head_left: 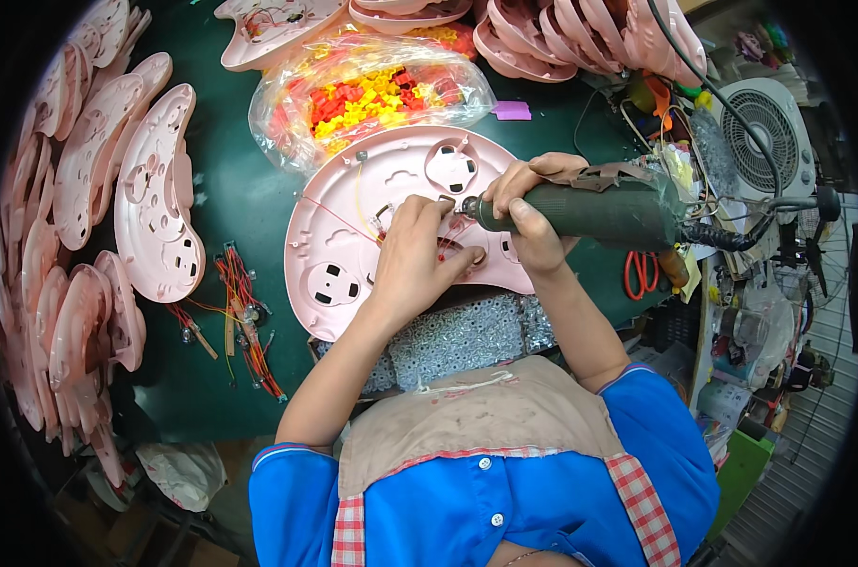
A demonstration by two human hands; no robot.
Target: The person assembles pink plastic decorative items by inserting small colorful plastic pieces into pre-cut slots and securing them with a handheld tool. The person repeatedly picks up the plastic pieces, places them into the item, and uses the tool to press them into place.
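Observation:
A pink curved plastic shell (339, 231) lies hollow side up in front of me, with screw posts, round recesses and thin wires inside. My right hand (533, 227) is wrapped round a dark green electric screwdriver (608, 210), held nearly level with its tip pointing left over the shell. My left hand (415, 255) reaches into the shell, its thumb and forefinger apart. The forefinger touches a small dark part beside the screwdriver tip; the other fingertips are partly hidden. Red and yellow wires run beneath this hand.
Beyond the shell lies a clear bag (273, 118) of red and yellow plastic pieces. Pink shells (155, 203) are stacked at left and far right. Wire bundles (244, 321) lie left. Small metal parts (457, 342) fill a tray near me. Red-handled scissors (641, 274) and a fan (762, 137) sit right.

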